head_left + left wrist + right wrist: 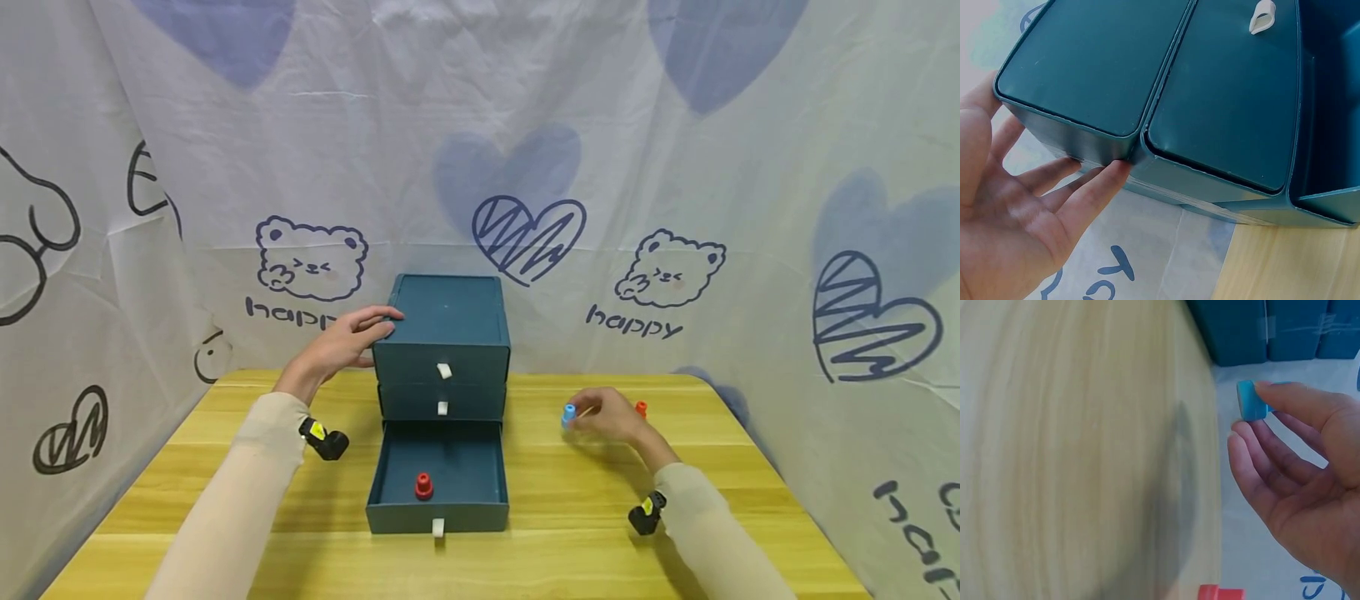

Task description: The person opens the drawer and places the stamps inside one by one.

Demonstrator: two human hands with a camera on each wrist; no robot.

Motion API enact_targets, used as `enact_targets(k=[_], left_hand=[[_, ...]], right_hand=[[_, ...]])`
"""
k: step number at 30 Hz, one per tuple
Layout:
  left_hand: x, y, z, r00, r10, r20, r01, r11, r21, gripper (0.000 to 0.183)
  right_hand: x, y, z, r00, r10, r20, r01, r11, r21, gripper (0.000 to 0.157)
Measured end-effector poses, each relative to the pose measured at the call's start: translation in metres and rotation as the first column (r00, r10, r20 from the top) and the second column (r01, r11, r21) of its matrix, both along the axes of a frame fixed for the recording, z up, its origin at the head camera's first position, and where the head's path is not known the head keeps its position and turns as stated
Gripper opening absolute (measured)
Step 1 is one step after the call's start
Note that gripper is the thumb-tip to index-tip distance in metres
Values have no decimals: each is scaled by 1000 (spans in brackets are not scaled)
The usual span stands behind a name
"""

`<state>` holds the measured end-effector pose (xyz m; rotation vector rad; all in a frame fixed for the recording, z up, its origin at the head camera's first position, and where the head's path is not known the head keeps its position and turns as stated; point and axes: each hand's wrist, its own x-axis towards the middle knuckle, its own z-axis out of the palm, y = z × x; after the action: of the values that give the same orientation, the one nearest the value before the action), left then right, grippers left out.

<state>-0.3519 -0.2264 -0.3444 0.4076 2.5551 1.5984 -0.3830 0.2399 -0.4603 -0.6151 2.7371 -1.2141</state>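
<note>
A dark teal drawer cabinet point(442, 362) stands on the table, its bottom drawer point(480, 492) pulled out. Inside that drawer sits a red stepped peg point(423, 487). My left hand point(347, 343) rests against the cabinet's upper left side; in the left wrist view its fingertips touch the side wall near the top drawers. Right of the cabinet, my right hand point(609, 414) pinches a small light blue stepped peg point(568, 416) between thumb and fingers. The right wrist view shows the blue peg point(1251, 400) held above the tabletop, partly covered by the thumb.
Another red peg point(641, 409) stands on the table behind the right hand. White tabs point(438, 527) serve as drawer pulls. The yellow wooden table point(570, 533) meets a printed cloth point(525, 100) hung at the back and sides.
</note>
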Motion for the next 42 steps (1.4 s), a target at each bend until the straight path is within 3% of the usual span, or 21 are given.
enact_targets(k=[11, 21, 42], left_hand=[[0, -1, -1, 1000, 1, -2, -1, 1000, 0, 45], [0, 0, 0, 1000, 3, -1, -3, 1000, 4, 44], [-1, 0, 0, 1000, -1, 6, 1, 1000, 17, 44]], right_hand=[[15, -16, 24, 986, 167, 0, -167, 986, 30, 25], [23, -37, 36, 949, 316, 14, -316, 949, 10, 23], [35, -80, 55, 878, 475, 63, -478, 877, 45, 22]])
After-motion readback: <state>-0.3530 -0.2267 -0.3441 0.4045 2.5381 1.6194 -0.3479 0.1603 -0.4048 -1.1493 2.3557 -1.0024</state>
